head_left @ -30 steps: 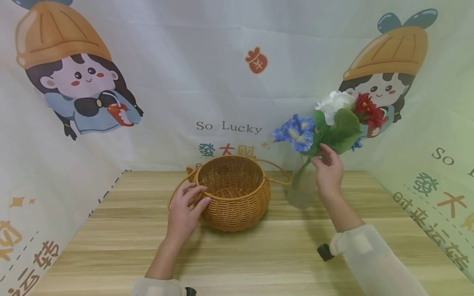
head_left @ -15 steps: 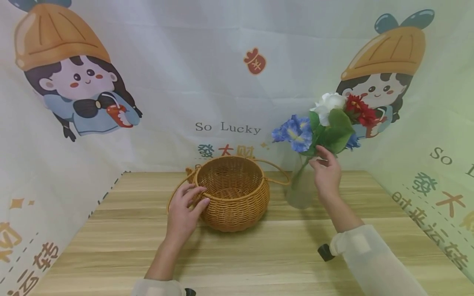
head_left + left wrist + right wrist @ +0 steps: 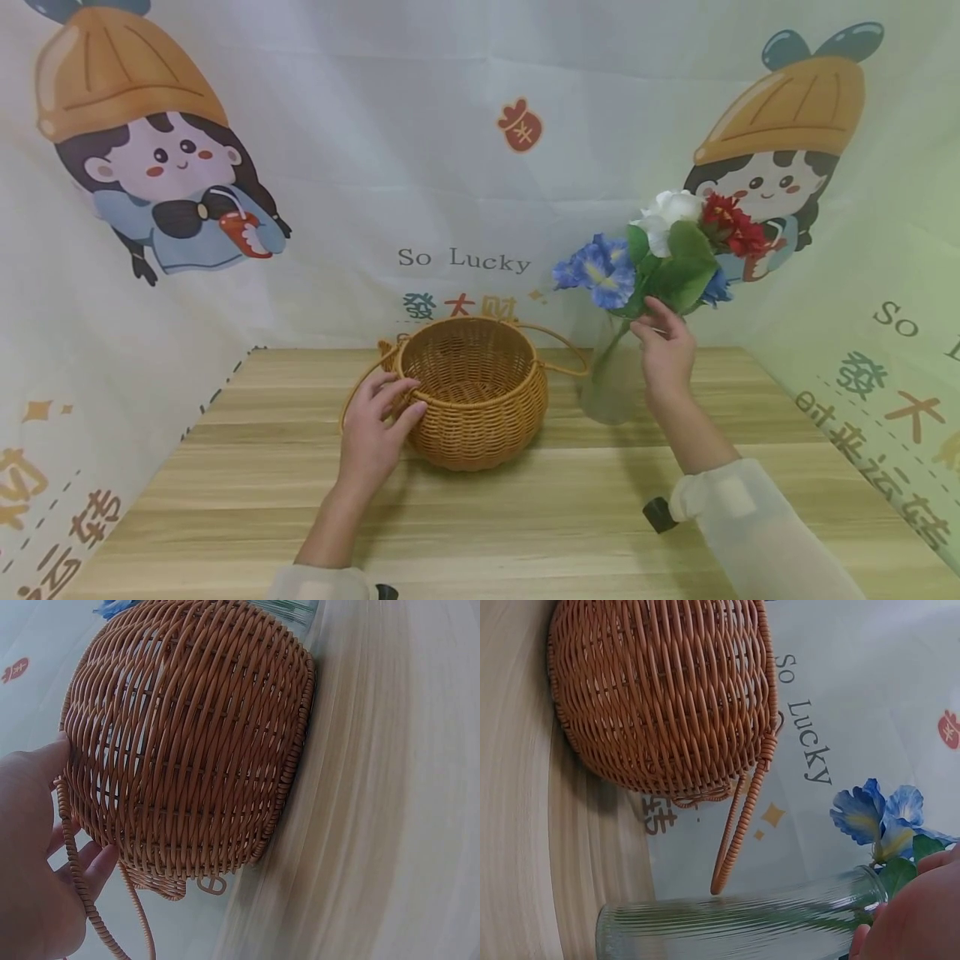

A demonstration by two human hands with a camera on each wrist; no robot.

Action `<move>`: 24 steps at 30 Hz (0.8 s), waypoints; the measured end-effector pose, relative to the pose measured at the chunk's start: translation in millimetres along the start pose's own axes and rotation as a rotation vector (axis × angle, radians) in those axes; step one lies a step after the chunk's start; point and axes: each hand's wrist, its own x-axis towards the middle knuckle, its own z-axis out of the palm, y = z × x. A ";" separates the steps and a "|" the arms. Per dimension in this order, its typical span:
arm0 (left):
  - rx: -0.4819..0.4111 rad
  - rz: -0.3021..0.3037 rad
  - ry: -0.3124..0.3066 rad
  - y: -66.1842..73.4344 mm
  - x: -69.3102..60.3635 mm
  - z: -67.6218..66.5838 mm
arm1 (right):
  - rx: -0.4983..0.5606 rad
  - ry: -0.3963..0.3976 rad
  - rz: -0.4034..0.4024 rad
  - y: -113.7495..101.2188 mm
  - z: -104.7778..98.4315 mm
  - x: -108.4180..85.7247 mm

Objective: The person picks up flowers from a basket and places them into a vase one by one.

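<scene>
A round wicker basket (image 3: pixel 480 425) stands upright on the wooden table, its mouth facing up. My left hand (image 3: pixel 372 429) grips its near-left rim, with thumb and fingertips against the weave in the left wrist view. To the right stands a clear ribbed glass vase (image 3: pixel 735 926) with artificial flowers (image 3: pixel 671 221) in blue, white and red and green leaves. My right hand (image 3: pixel 666 350) holds the flowers by the stems just above the vase's mouth, thumb and forefinger bent. In the right wrist view, the back of this hand hides part of the grip.
One basket handle (image 3: pixel 739 832) sticks out toward the vase. Another handle (image 3: pixel 82 877) hangs by my left hand. A printed cloth backdrop (image 3: pixel 360 150) rises behind and beside the wooden table (image 3: pixel 487 533).
The flowers have shifted slightly left and lower in the vase during the first half second, then stayed still. The basket, the vase and my left hand hold their places.
</scene>
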 end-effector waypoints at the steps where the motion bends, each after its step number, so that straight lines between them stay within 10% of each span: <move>1: 0.000 0.001 0.000 0.2 0.1 0.1 | 0.011 0.001 0.004 0.2 0.2 -0.1; 24: 0.016 -0.001 -0.003 2.6 -0.1 -0.2 | 0.148 -0.072 0.011 9.2 1.5 -10.4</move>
